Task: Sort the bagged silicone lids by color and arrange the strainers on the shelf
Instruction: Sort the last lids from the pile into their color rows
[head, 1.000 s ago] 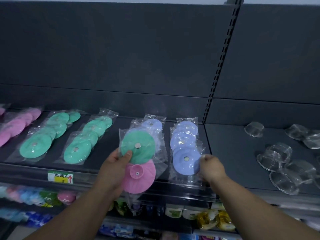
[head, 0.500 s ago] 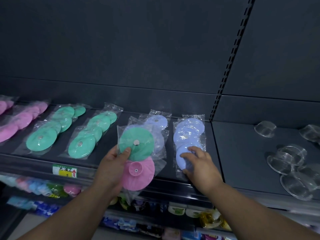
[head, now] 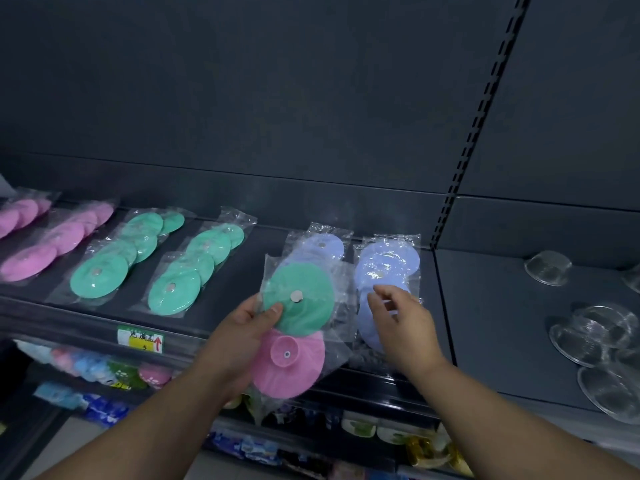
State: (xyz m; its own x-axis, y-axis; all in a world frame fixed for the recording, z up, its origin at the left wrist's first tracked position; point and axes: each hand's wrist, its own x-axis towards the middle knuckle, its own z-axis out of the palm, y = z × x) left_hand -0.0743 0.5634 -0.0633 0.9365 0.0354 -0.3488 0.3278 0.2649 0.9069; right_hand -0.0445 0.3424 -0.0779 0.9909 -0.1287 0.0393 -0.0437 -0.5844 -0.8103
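My left hand (head: 239,336) holds two bagged lids in front of the shelf: a green lid (head: 299,299) on top and a pink lid (head: 289,362) below it. My right hand (head: 403,323) hovers with fingers spread over the right stack of blue bagged lids (head: 386,263), holding nothing. A second blue stack (head: 323,244) lies partly hidden behind the held green lid. On the dark shelf (head: 239,296), two rows of green lids (head: 98,277) (head: 175,287) lie to the left, and pink lids (head: 29,258) further left. Clear strainers (head: 588,334) lie on the right shelf section.
A yellow-green price tag (head: 140,337) sits on the shelf's front rail. Lower shelves hold colourful packaged goods (head: 93,368). A slotted upright (head: 467,140) divides the two shelf sections. One more clear strainer (head: 547,268) sits at the back right.
My right hand let go of the front blue bag, then lifted off the blue stack with fingers apart. The left hand kept its two bags. The view shifted slightly.
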